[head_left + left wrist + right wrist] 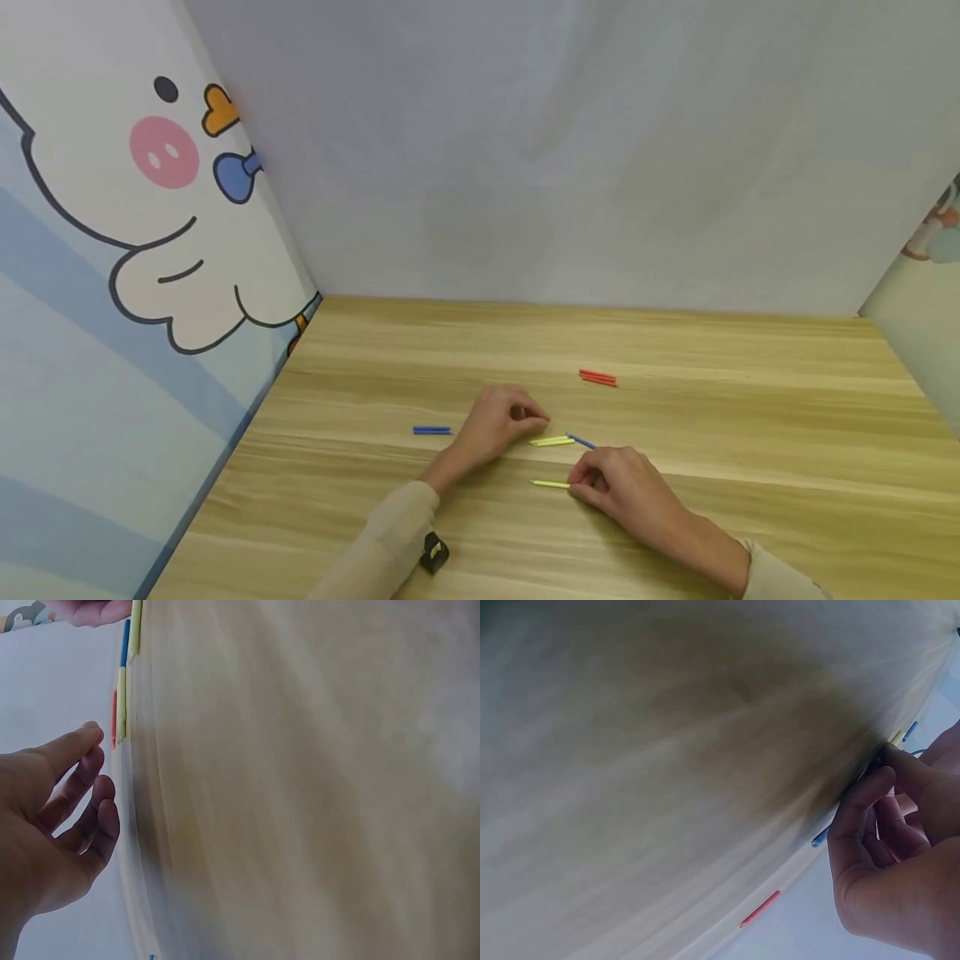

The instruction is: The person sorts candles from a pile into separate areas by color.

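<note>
In the head view my right hand pinches the right end of a thin yellow stick between thumb and fingertips, low at the tabletop. Just beyond it, two yellow sticks lie side by side, and one blue stick slants from their right end toward the right hand's knuckles. My left hand hovers by the left end of that yellow pair, its fingers loosely bent. Nothing shows between thumb and fingertips in the left wrist view. The right fingers cover part of the held stick.
Two blue sticks lie left of the left hand. Farther back sits a small row of red sticks. A black clip-like piece is beside the left sleeve. A grey wall closes the wooden table's far side; a cartoon-printed panel stands left.
</note>
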{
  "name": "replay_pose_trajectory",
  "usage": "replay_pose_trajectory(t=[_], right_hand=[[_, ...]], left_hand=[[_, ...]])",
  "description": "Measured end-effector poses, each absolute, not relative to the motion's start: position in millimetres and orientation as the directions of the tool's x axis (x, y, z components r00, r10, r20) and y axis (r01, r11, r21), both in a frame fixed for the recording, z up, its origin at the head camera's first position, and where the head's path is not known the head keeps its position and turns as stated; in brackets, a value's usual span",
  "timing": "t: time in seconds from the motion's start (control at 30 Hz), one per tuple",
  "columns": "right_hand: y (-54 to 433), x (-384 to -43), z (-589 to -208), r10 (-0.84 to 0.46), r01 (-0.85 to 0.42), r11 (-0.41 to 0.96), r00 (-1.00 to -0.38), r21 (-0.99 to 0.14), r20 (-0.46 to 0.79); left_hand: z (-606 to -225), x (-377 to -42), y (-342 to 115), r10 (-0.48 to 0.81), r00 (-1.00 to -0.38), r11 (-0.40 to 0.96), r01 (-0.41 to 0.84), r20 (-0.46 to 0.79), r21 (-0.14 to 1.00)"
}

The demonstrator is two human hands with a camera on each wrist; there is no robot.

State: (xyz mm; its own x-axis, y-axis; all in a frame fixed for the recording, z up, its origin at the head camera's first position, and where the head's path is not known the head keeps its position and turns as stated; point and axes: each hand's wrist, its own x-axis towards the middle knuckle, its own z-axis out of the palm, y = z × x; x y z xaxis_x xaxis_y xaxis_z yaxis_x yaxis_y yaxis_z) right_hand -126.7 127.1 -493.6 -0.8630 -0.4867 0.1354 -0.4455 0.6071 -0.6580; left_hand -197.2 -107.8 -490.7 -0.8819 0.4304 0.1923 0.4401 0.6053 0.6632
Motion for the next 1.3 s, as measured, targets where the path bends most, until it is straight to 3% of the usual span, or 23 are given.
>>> replay_pose_trajectory(t=[0.73,1.3], right_hand=[[124.9,-124.1,-491.3,-0.491,-0.431,0.594,-0.863,-0.679,0.118],[124.2,-121.8,-492.4,-0.493,-0.441,0.592,-0.860,-0.674,0.130]], left_hand=[[-490.0,-203.9,-86.5,0.533,-0.837,0.623,0.484,0.120,0.615],[-488.0,-203.3,-79.9,0.540,-0.838,0.668,0.480,0.073,0.569]])
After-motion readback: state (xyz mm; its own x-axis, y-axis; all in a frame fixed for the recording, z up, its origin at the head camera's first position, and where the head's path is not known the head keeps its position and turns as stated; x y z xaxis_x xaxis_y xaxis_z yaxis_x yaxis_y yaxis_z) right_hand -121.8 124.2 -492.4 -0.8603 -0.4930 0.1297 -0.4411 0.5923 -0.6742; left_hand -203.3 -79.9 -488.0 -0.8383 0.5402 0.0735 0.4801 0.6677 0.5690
